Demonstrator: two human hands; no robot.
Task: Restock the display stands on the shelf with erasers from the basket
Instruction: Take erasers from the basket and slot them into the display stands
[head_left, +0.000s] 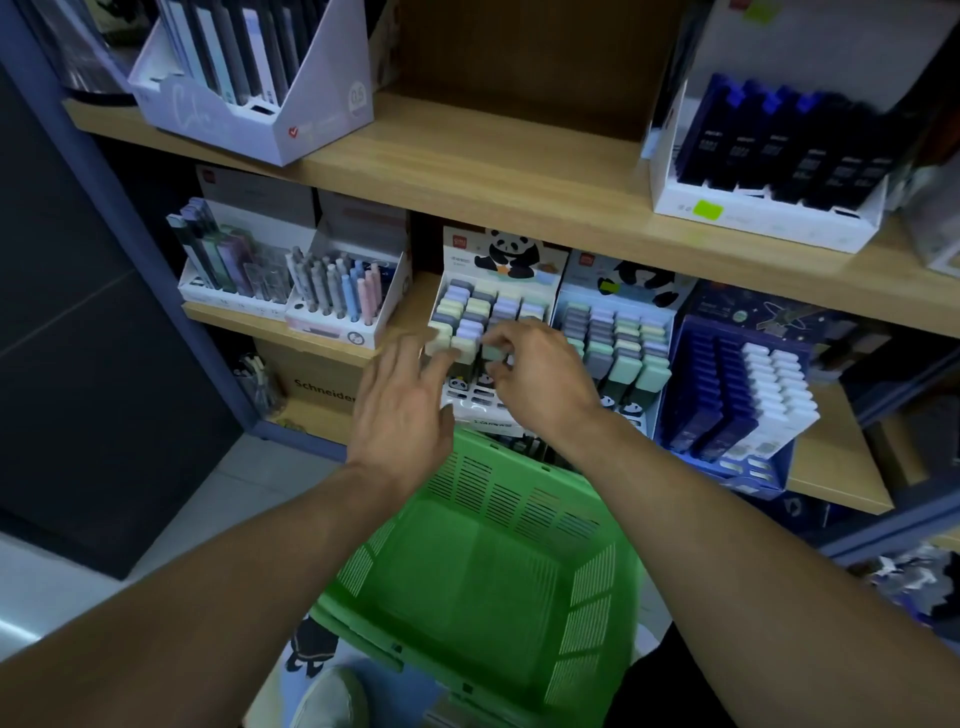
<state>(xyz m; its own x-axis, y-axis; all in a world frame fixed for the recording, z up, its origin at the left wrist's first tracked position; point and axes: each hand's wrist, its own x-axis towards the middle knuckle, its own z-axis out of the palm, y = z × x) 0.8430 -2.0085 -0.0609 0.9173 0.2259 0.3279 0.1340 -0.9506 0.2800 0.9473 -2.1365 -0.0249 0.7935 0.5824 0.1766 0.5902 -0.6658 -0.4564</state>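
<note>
Erasers (470, 325): your right hand (530, 374) pinches one into the display stand (498, 260); left hand (402, 405) is open beside. Basket (483, 561) looks empty; seat it next.

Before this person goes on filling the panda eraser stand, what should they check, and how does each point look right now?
1. Right hand has an eraser: cannot tell; its fingers are curled at the front rows, but what they pinch is hidden.
2. Left hand is free: ok, fingers spread, holding nothing.
3. Left panda stand has room: cannot tell; the hands cover its front rows.
4. Right panda stand is stocked: ok, rows look full.
5. Green basket still holds erasers: not ok, the visible floor shows none.
</note>
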